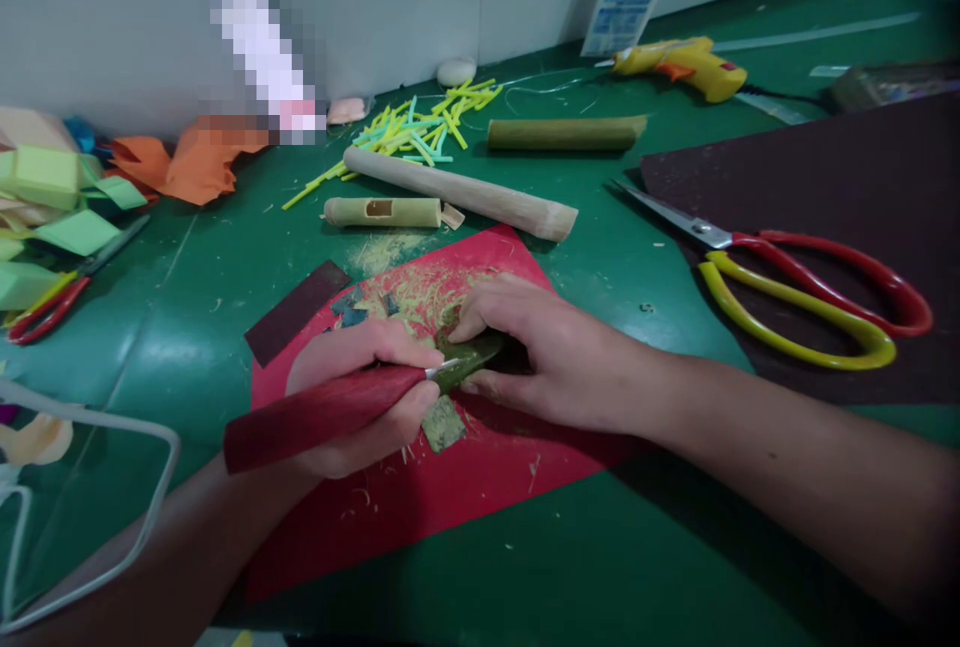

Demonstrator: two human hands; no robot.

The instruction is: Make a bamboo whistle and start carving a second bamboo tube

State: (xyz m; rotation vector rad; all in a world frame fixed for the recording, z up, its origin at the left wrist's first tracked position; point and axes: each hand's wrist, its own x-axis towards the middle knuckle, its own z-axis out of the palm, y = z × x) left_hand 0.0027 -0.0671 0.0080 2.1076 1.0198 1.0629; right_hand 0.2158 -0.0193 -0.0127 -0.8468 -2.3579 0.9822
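Note:
My left hand (360, 397) is wrapped round the dark red handle of a carving tool (315, 417), whose metal tip meets a short green bamboo piece (469, 359). My right hand (540, 347) grips that bamboo piece and presses it down on a red sheet (480, 477) lying on the green table. Pale shavings (420, 292) are scattered over the sheet near both hands.
Behind the sheet lie a notched bamboo tube (382, 213), a long pale stick (457, 192), a green bamboo length (566, 133) and several coloured sticks (420, 122). Red-and-yellow scissors (795, 287) rest on dark sandpaper (847, 177) at right. A yellow glue gun (686, 65) sits far back; paper scraps (60, 207) at left.

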